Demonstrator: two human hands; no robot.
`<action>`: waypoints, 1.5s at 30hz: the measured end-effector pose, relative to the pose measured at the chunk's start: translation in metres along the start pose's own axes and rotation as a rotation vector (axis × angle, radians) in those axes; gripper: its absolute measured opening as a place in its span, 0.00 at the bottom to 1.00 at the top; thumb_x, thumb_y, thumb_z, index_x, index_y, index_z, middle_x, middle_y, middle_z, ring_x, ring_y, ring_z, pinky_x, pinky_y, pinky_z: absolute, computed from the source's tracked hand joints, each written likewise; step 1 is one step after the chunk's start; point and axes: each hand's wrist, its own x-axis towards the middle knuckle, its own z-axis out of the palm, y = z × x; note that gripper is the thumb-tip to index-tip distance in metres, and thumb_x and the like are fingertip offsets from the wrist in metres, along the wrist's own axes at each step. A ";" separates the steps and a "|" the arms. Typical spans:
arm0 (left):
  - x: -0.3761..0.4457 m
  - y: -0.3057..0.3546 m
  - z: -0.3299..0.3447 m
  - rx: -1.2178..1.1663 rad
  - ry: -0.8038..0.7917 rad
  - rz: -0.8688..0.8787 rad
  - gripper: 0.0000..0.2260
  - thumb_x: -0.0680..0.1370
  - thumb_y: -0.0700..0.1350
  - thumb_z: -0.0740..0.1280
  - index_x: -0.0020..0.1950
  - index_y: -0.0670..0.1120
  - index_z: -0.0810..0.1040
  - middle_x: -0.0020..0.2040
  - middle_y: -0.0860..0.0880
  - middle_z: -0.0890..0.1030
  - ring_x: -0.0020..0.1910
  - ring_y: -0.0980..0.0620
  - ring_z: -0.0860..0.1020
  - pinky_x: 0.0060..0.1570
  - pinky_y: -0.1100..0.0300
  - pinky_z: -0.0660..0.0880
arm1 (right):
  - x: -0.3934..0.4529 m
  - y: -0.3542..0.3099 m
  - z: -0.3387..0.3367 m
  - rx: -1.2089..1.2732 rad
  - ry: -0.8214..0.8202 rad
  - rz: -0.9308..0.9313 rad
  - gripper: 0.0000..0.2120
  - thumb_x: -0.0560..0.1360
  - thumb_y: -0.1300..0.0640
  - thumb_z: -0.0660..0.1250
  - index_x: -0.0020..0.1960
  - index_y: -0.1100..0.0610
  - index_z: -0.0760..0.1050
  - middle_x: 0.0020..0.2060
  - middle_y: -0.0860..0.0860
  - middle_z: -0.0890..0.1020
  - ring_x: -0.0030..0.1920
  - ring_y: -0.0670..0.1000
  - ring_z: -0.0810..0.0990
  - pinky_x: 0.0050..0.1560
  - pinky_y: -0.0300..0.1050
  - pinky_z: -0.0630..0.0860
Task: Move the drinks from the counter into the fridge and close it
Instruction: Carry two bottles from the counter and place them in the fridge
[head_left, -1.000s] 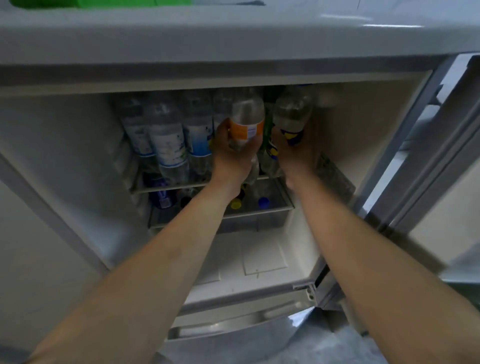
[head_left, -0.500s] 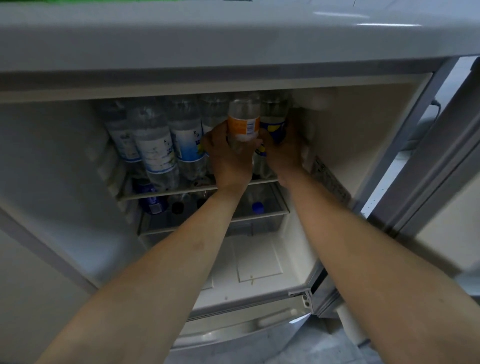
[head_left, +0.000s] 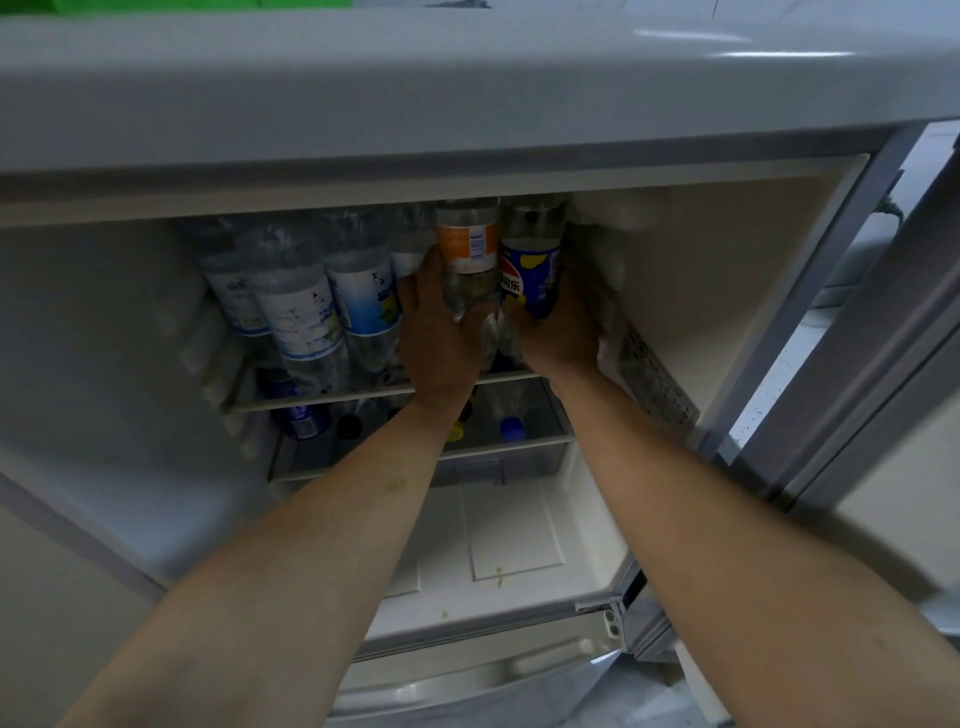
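Clear bottles (head_left: 306, 312) with pale blue labels already stand at nine o'clock on the shelf (head_left: 322, 401). At centre, the left hand (head_left: 441, 332) grasps the orange bottle (head_left: 466, 254); at three o'clock beside it, the right hand (head_left: 558, 332) grasps the blue bottle (head_left: 531, 270). Both bottles look nearly seated. Releasing them and closing the fridge (head_left: 753, 270) remain. Bottle caps show in the drawer (head_left: 431, 467) below.

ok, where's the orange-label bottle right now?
In the head view, the orange-label bottle is on the fridge's upper shelf, gripped by the left hand, directly left of the blue-label bottle in the right hand.
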 end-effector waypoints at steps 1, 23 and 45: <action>0.001 0.000 0.000 0.011 0.005 0.022 0.32 0.76 0.49 0.71 0.77 0.42 0.64 0.71 0.39 0.70 0.68 0.43 0.71 0.60 0.62 0.66 | 0.000 -0.001 0.001 -0.006 0.011 0.001 0.30 0.76 0.50 0.71 0.74 0.52 0.65 0.69 0.51 0.75 0.68 0.53 0.74 0.67 0.54 0.73; -0.011 -0.005 -0.007 -0.050 -0.143 -0.007 0.38 0.76 0.40 0.71 0.80 0.48 0.54 0.75 0.41 0.63 0.73 0.44 0.68 0.70 0.46 0.69 | -0.005 0.000 0.008 -0.015 0.051 0.065 0.34 0.74 0.51 0.73 0.75 0.55 0.63 0.70 0.53 0.74 0.69 0.55 0.74 0.66 0.53 0.74; -0.096 -0.050 -0.066 -0.397 0.010 -0.121 0.15 0.78 0.35 0.65 0.65 0.39 0.73 0.50 0.50 0.78 0.49 0.63 0.77 0.48 0.72 0.73 | -0.099 0.003 0.006 0.063 0.150 0.010 0.20 0.77 0.55 0.69 0.67 0.52 0.71 0.57 0.48 0.80 0.54 0.48 0.79 0.50 0.37 0.76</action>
